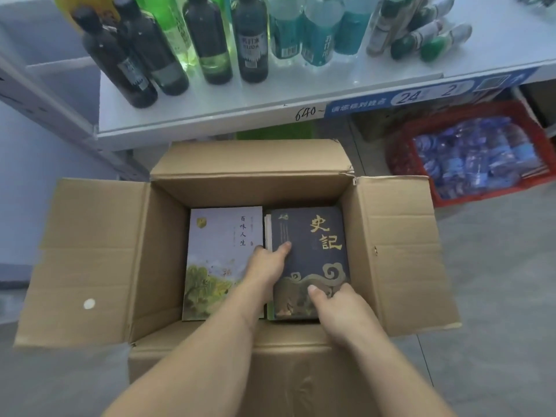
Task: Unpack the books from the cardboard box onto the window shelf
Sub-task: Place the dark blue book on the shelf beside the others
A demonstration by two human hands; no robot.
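Left hand (264, 267) and right hand (337, 302) pinching dark blue book (313, 254) edges inside cardboard box (99, 257); lift level, clear of pale book (219, 254) alongside

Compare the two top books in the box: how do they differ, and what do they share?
The right book has a dark navy cover with gold characters; the left book is pale, with a green landscape painting. Both hands grip the dark book, the left hand at its left edge and the right hand at its near corner; neither grips the pale book. Both lie flat, face up, side by side in the box.
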